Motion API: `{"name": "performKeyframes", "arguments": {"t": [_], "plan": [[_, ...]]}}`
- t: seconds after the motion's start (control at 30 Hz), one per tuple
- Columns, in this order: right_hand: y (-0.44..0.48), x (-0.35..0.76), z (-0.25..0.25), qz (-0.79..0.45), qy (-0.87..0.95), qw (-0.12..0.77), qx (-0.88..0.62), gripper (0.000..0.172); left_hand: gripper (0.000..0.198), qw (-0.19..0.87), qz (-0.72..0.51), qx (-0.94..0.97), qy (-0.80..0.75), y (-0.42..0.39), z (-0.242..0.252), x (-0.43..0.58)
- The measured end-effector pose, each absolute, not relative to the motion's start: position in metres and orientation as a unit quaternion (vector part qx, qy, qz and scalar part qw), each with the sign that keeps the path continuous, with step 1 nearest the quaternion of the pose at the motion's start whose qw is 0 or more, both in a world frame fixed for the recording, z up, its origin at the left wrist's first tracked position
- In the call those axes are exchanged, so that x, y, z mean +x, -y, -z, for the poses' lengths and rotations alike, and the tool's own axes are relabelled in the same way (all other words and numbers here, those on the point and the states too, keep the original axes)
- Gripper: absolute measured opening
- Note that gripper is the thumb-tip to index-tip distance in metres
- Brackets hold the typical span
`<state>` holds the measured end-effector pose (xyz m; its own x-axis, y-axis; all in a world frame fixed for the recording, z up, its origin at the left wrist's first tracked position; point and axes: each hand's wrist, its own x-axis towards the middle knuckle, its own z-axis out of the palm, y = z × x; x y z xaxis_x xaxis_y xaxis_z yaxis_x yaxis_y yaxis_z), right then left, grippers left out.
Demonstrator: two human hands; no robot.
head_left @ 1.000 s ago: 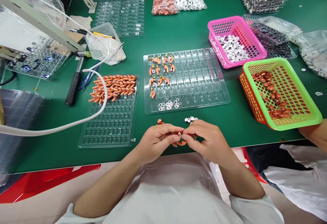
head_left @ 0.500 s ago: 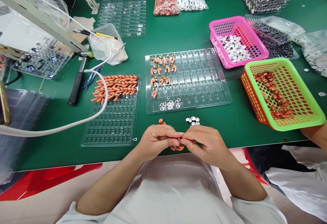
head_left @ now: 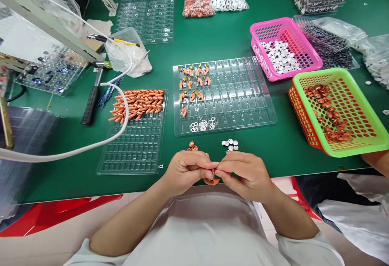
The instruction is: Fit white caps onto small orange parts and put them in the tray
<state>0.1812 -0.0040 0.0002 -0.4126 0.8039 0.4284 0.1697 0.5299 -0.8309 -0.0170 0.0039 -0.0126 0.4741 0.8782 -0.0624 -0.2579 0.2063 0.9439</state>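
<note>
Between my left hand [head_left: 189, 172] and my right hand [head_left: 244, 175] is a small orange-brown part [head_left: 212, 181], pinched by the fingertips of both hands at the table's front edge. The fingers hide most of it, so its full shape cannot be made out. Just beyond my left hand lie a few copper-coloured round pieces [head_left: 192, 146]. A cluster of white discs [head_left: 230, 144] rests past my right hand. Farther off, a clear compartment tray [head_left: 243, 100] holds several orange assembled pieces [head_left: 194, 81] and a pile of white rings [head_left: 203, 125].
Left of centre, another clear tray [head_left: 130, 148] bears rows of orange parts [head_left: 136, 103]. A hammer [head_left: 90, 104] and a white cable [head_left: 100, 146] lie nearby. On the right stand a pink basket [head_left: 258, 51] and a green basket [head_left: 370, 108]; a co-worker's arm [head_left: 377, 162] is beside the latter.
Both hands stay together, having shifted very slightly toward my body, and more of the copper-coloured pieces beyond my left hand shows. The orange-brown part is still between the fingertips.
</note>
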Motion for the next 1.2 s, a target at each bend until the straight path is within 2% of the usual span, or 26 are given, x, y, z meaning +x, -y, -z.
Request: {"name": "performKeyframes", "arguments": {"t": [0.17, 0.3, 0.5, 0.87, 0.97, 1.0, 1.1, 1.2], "plan": [[0.003, 0.182, 0.001, -0.370, 0.758, 0.440, -0.308, 0.014, 0.014, 0.689, -0.414, 0.510, -0.305, -0.003, 0.015, -0.017], [0.001, 0.182, 0.003, -0.370, 0.752, 0.457, -0.297, 0.015, 0.022, 0.663, -0.451, 0.539, -0.259, -0.003, 0.016, -0.015], [-0.003, 0.182, 0.004, -0.377, 0.750, 0.459, -0.291, 0.016, 0.023, 0.639, -0.458, 0.553, -0.274, -0.004, 0.015, -0.015], [-0.001, 0.181, -0.007, -0.400, 0.721, 0.418, -0.381, 0.016, 0.017, 0.722, -0.405, 0.433, -0.358, -0.007, -0.001, -0.012], [0.003, 0.184, -0.009, -0.429, 0.706, 0.400, -0.398, 0.008, 0.017, 0.731, -0.395, 0.420, -0.365, -0.007, 0.003, -0.011], [0.004, 0.184, -0.009, -0.433, 0.703, 0.394, -0.404, 0.008, 0.017, 0.732, -0.396, 0.417, -0.366, -0.007, 0.005, -0.011], [0.009, 0.182, -0.008, -0.424, 0.698, 0.384, -0.431, 0.024, 0.018, 0.732, -0.394, 0.408, -0.377, -0.006, 0.010, -0.011], [0.012, 0.179, -0.006, -0.412, 0.684, 0.398, -0.451, 0.019, 0.019, 0.733, -0.394, 0.404, -0.380, -0.005, 0.012, -0.009]]}}
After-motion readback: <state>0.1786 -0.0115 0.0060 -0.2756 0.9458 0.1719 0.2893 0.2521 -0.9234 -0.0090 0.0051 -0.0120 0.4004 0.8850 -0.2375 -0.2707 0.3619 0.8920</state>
